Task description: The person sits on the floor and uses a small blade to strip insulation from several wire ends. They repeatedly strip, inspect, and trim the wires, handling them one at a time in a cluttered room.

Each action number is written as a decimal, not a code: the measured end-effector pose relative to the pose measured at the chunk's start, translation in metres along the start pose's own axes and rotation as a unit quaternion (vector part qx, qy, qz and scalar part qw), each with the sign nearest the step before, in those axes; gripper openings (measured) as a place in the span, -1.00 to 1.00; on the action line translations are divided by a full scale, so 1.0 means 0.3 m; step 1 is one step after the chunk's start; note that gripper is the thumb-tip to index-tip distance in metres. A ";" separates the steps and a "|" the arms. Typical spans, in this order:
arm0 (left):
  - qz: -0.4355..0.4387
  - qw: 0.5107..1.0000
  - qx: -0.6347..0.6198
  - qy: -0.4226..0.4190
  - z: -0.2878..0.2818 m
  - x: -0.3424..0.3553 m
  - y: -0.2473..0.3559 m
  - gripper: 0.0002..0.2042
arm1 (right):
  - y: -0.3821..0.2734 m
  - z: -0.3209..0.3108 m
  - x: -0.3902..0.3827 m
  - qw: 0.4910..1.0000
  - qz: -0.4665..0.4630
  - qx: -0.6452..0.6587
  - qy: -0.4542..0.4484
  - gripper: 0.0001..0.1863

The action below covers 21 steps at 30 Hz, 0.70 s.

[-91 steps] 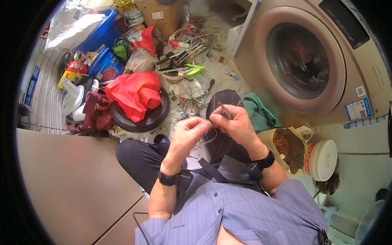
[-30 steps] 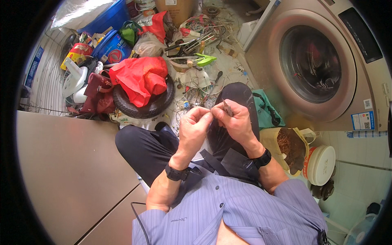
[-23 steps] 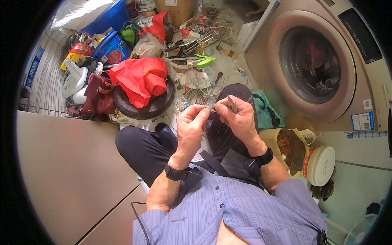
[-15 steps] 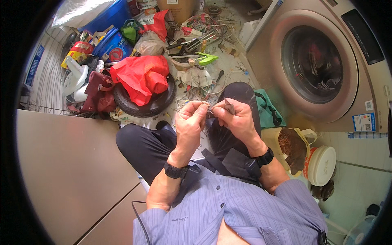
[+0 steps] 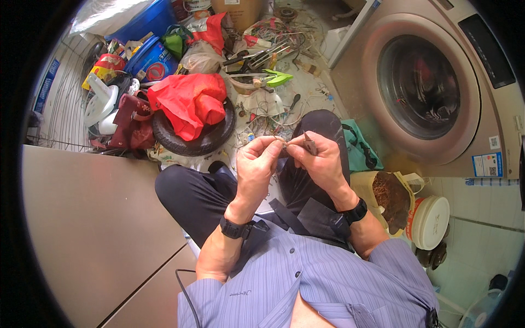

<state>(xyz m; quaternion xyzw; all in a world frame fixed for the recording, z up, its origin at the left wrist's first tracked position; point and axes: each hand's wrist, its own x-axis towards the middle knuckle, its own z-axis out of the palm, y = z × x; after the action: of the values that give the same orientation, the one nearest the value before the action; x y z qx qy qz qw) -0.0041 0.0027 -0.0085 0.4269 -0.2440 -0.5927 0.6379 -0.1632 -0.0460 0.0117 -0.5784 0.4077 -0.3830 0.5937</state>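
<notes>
In front of my knees both hands meet, fingertips almost touching. My left hand [image 5: 257,158] is closed in a pinch on a thin, wire-like strand [image 5: 281,139], of which little shows. Closed too, my right hand [image 5: 320,158] grips a small flat metal blade [image 5: 310,144]; its pointed end sticks up past the fingers, and any handle is hidden. The right thumb and forefinger press close to the strand's end. Beyond the hands, tangled wires and scraps [image 5: 268,106] cover the floor.
A red bag [image 5: 191,101] lies on a black tyre [image 5: 180,143] at left. The washing machine [image 5: 366,93] stands at right, with a teal bag [image 5: 358,145], a cream bag of reddish-brown strands [image 5: 391,197] and a lidded white bucket [image 5: 436,221] nearby. A metallic panel [image 5: 93,218] fills the lower left.
My left fingertips have shifted slightly right, closer to the right hand's fingers. The blade has turned a little in my right hand. Both hands keep their grip.
</notes>
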 end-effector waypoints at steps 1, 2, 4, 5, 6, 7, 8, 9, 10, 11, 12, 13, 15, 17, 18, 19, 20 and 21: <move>-0.005 1.000 -0.006 -0.002 0.000 -0.001 0.001 -0.88 | 0.003 0.000 -0.002 1.000 -0.003 -0.014 0.000 -0.94; -0.007 1.000 -0.014 -0.003 0.000 -0.003 0.002 -0.87 | 0.005 0.000 -0.004 1.000 -0.012 -0.025 -0.001 -0.94; -0.016 1.000 -0.009 -0.004 0.001 -0.006 0.002 -0.87 | 0.011 0.003 -0.006 1.000 -0.005 -0.025 -0.010 -0.93; -0.019 1.000 -0.008 -0.003 0.002 -0.008 0.002 -0.87 | 0.013 0.005 -0.007 1.000 -0.001 -0.027 -0.014 -0.92; -0.016 1.000 -0.002 -0.005 0.002 -0.009 0.002 -0.87 | 0.014 0.006 -0.008 1.000 0.004 -0.010 -0.016 -0.91; -0.014 1.000 0.004 -0.006 0.002 -0.008 0.002 -0.87 | 0.014 0.007 -0.010 1.000 0.013 0.003 -0.016 -0.91; -0.012 1.000 0.010 -0.005 0.002 -0.008 0.002 -0.87 | 0.013 0.008 -0.011 0.999 0.027 0.015 -0.016 -0.91; -0.011 1.000 0.019 -0.004 0.002 -0.008 0.003 -0.87 | 0.011 0.008 -0.012 0.999 0.028 0.026 -0.017 -0.90; -0.010 1.000 0.028 -0.001 0.002 -0.007 0.003 -0.87 | 0.008 0.006 -0.013 0.999 0.034 0.036 -0.018 -0.89; -0.014 0.999 0.038 0.001 0.003 -0.007 0.005 -0.87 | 0.004 0.004 -0.013 0.998 0.040 0.046 -0.018 -0.89; -0.006 0.999 0.044 -0.002 0.003 -0.007 0.007 -0.87 | -0.001 0.002 -0.012 0.998 0.044 0.045 -0.017 -0.88; -0.003 0.999 0.051 -0.005 0.003 -0.006 0.009 -0.87 | -0.005 -0.001 -0.012 0.998 0.049 0.043 -0.016 -0.88; 0.008 0.997 0.083 -0.001 0.007 -0.008 0.013 -0.88 | -0.012 -0.007 -0.008 0.998 0.052 0.037 -0.019 -0.88; 0.026 0.991 0.129 0.005 0.013 -0.010 0.016 -0.88 | -0.015 -0.013 -0.004 0.998 0.051 0.028 -0.027 -0.89; 0.022 0.990 0.141 0.012 0.015 -0.011 0.017 -0.88 | -0.015 -0.012 -0.002 0.998 0.051 0.025 -0.026 -0.89; 0.019 0.988 0.150 0.013 0.017 -0.011 0.017 -0.89 | -0.014 -0.011 0.000 0.998 0.051 0.023 -0.025 -0.89; 0.017 0.987 0.158 0.019 0.019 -0.010 0.017 -0.89 | -0.012 -0.009 0.001 0.998 0.057 0.015 -0.016 -0.89; 0.018 0.987 0.161 0.016 0.020 -0.011 0.015 -0.89 | -0.009 -0.004 0.001 0.999 0.042 0.010 -0.012 -0.89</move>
<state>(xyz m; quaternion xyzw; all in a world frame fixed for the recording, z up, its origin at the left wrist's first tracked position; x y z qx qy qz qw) -0.0070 0.0039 -0.0009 0.5293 -0.3335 -0.5267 0.5755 -0.1643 -0.0468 0.0144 -0.5596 0.4208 -0.3550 0.6195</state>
